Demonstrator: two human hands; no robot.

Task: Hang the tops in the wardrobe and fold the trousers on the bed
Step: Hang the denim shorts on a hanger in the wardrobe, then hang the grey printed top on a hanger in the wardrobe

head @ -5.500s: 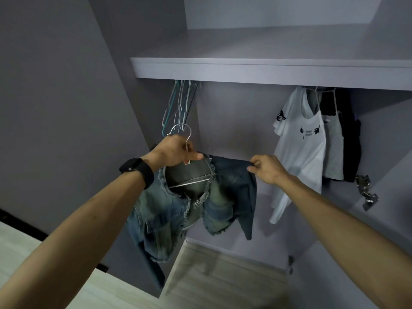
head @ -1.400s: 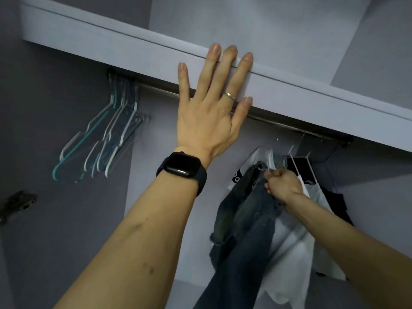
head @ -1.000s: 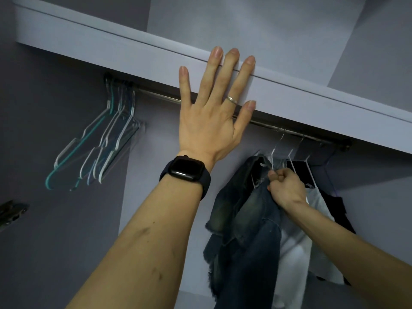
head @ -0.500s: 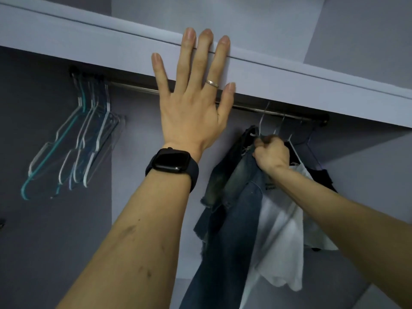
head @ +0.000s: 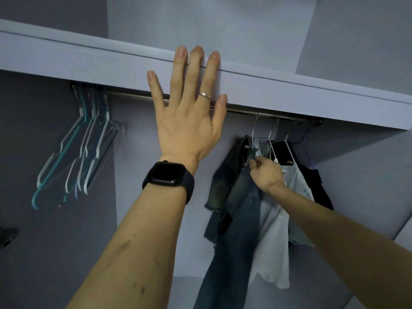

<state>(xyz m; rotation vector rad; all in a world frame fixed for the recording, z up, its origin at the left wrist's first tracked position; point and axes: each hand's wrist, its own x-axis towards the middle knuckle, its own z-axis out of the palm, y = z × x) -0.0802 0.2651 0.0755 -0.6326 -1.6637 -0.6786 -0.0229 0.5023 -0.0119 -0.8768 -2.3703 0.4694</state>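
Head: left hand flat on shelf edge

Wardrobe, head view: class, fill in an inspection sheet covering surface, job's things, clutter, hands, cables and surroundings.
Surface: shelf front edge above a metal rail.
Job's things: denim jacket hanging at the rail's right end, beside a white T-shirt and a black top.
Clutter: empty hangers bunched at the rail's left end.
Hands: left hand flat on the shelf edge, fingers straight; right hand grips the denim jacket near its hanger.
Cables: nothing seen.
Surroundings: grey-lilac wardrobe walls; hinge at the left edge.
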